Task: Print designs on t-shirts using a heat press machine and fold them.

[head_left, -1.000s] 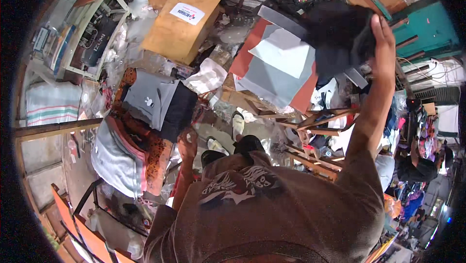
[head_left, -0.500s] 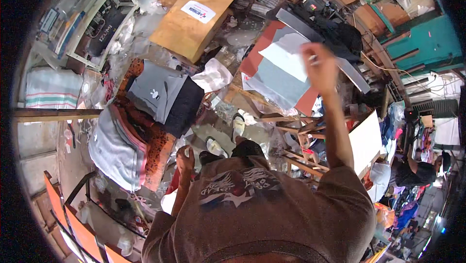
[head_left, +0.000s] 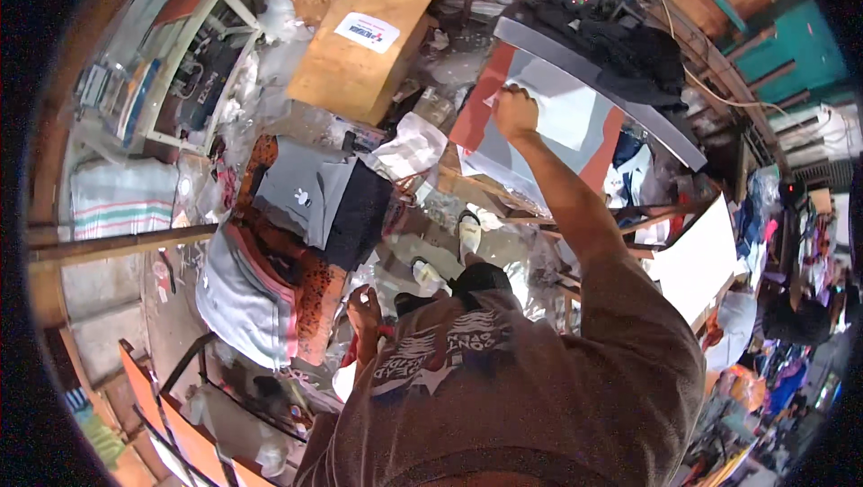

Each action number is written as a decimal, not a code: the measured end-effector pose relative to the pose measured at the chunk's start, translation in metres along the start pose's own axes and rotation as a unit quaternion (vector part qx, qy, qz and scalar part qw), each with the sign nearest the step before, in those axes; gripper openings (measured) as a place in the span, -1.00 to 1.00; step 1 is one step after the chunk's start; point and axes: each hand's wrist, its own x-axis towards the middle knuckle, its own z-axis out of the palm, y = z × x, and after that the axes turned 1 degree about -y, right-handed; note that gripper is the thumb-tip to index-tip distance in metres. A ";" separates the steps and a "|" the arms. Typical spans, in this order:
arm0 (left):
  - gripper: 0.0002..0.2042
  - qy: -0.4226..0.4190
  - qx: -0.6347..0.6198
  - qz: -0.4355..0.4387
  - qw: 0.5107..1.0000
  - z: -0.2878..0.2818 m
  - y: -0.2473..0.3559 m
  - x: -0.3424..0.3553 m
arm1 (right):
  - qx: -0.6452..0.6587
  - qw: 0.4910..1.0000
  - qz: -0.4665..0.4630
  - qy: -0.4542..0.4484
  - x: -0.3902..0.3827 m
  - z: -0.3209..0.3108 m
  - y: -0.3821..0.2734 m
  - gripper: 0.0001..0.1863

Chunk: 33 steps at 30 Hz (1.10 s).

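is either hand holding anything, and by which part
Right hand: at the left edge of the white sheet, grip unclear. Left hand: perhaps a small pale thing, place of hold unclear.

The white sheet has open room above its right half, but a grey bar bounds the far side.

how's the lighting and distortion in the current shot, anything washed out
In the head view, the white sheet under the right hand looks nearly washed out; in the head view, the white panel is also very bright; in the head view, fisheye bending shows toward the rim, with black corners.
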 end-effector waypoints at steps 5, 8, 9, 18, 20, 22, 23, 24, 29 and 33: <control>-0.75 -0.020 -0.024 0.083 0.996 0.015 0.007 0.000 | 0.047 0.999 -0.018 -0.009 -0.004 -0.009 0.008 -0.81; -0.74 -0.060 -0.027 0.072 0.995 0.027 0.016 0.009 | 0.043 0.996 -0.073 -0.033 -0.005 -0.013 0.010 -0.82; -0.74 -0.065 -0.018 0.093 0.993 0.030 0.021 0.014 | 0.027 0.996 -0.060 -0.052 -0.003 -0.013 0.009 -0.82; -0.69 -0.221 0.021 0.185 0.957 0.059 0.076 0.048 | -0.014 0.994 -0.018 -0.107 -0.011 -0.009 0.003 -0.78; -0.69 -0.234 0.048 0.182 0.954 0.065 0.086 0.054 | -0.004 0.997 0.005 -0.078 -0.015 -0.014 0.007 -0.78; -0.68 -0.242 0.070 0.184 0.950 0.070 0.091 0.063 | 0.027 0.996 -0.017 -0.079 -0.016 -0.019 0.010 -0.80; -0.68 -0.246 0.073 0.188 0.948 0.074 0.093 0.068 | 0.035 0.998 -0.013 -0.042 -0.015 -0.021 0.011 -0.80; -0.68 -0.245 0.064 0.226 0.940 0.076 0.093 0.075 | 0.030 0.997 -0.016 -0.065 -0.015 -0.021 0.011 -0.81; -0.69 -0.262 0.010 0.253 0.931 0.086 0.088 0.102 | -0.001 0.996 -0.041 -0.080 -0.007 -0.003 0.014 -0.82; -0.72 -0.210 0.124 0.201 0.949 0.086 0.073 0.106 | 0.312 0.949 0.052 -0.007 0.002 0.021 0.054 -0.91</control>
